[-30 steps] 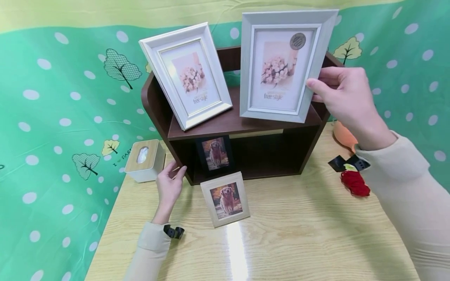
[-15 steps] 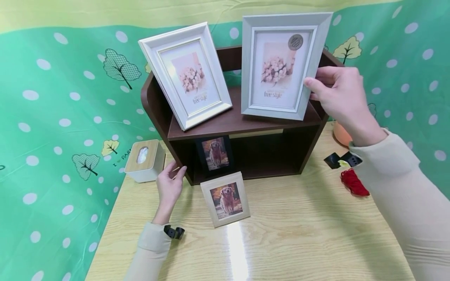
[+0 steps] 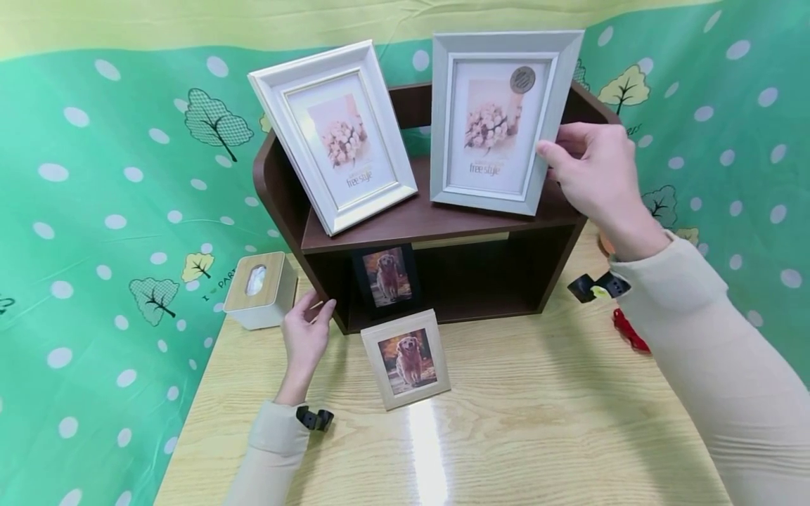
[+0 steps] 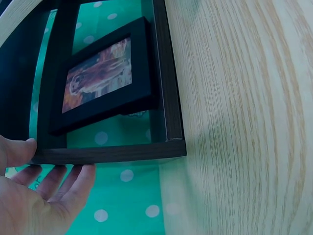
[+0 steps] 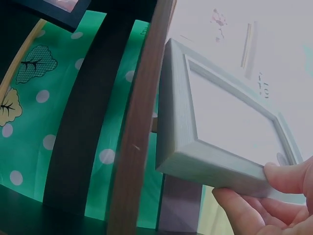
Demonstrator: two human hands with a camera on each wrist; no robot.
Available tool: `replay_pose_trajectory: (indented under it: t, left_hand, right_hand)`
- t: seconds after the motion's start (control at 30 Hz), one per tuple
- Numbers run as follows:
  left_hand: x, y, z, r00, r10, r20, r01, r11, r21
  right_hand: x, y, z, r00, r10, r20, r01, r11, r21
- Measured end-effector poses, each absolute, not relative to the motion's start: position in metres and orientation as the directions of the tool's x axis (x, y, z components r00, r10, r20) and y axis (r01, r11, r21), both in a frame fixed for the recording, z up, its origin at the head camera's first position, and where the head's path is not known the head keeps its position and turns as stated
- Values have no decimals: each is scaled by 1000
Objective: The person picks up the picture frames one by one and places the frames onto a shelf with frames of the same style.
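My right hand [image 3: 595, 165] grips the right edge of a pale grey picture frame [image 3: 547, 105], thumb on the front and fingers behind. The frame stands nearly upright, its lower edge close over the upper shelf of a dark brown two-tier shelf unit [image 3: 361, 232]. In the right wrist view, the corner of this grey frame [image 5: 171, 147] overlaps the shelf edge. My left hand [image 3: 306, 334] holds the unit's left side panel [image 4: 112, 152] between thumb and fingers. A white picture frame [image 3: 395, 169] leans on the upper shelf at left. Below it, a black picture frame [image 3: 414, 277] with a dog photo stands inside.
A cream picture frame [image 3: 376, 358] with a dog photo stands on the wooden table [image 3: 538, 422] before the unit. At left is a white tissue box [image 3: 268, 309] with a wooden top. Something red [image 3: 629, 332] lies by my right sleeve. A green dotted cloth [image 3: 126, 211] hangs behind.
My right hand has moved the grey picture frame slightly left and down toward the upper shelf. My left hand and the other frames stay where they were.
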State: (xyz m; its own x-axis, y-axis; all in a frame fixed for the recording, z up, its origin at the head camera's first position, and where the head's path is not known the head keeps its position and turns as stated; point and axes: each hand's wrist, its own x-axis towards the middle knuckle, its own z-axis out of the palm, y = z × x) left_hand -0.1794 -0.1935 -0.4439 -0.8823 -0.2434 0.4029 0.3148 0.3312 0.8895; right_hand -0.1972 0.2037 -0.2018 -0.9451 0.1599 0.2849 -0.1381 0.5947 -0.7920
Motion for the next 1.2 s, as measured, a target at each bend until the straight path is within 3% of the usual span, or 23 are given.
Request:
replay_pose_trajectory:
  t: [1.2]
  left_hand:
    - [-179, -193, -445, -889, -233, 395, 310, 328, 892]
  right_hand:
    - [-204, 194, -207, -946, 189, 262, -70, 672, -737]
